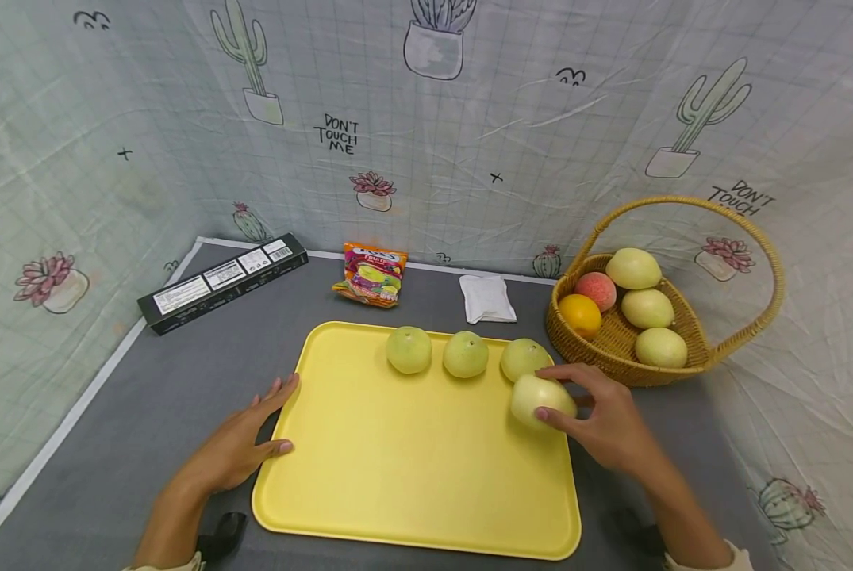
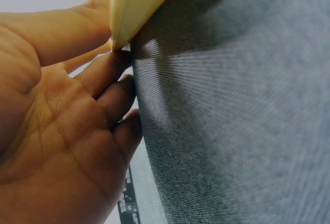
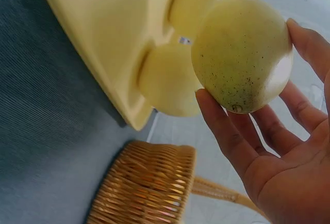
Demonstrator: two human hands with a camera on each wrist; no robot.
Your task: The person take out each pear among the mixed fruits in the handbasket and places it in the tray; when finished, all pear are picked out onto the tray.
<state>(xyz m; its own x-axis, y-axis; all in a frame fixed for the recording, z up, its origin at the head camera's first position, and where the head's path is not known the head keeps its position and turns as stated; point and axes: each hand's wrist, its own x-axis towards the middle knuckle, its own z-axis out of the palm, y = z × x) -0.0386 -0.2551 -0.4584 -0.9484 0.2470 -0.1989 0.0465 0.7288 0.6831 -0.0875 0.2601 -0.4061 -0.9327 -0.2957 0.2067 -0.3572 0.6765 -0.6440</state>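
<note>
My right hand (image 1: 608, 416) holds a round, pale yellow-green fruit (image 1: 540, 400) between thumb and fingers, over the right side of a yellow tray (image 1: 412, 468). Dark specks dot the skin of this fruit (image 3: 245, 53) in the right wrist view. Along the tray's far edge sit three green fruits in a row: a left one (image 1: 409, 350), a middle one (image 1: 465, 354) and a right one (image 1: 522, 358), the last just behind the held fruit. With fingers spread, my left hand (image 1: 236, 444) rests against the tray's left rim. Its thumb touches the rim (image 2: 121, 22) in the left wrist view.
Beyond the tray's right corner stands a wicker basket (image 1: 612, 366) with a tall handle, holding pale fruits (image 1: 647, 308), a reddish fruit (image 1: 597, 291) and an orange one (image 1: 580, 316). Behind the tray lie a black box (image 1: 223, 282), a snack packet (image 1: 372, 275) and a white packet (image 1: 486, 299).
</note>
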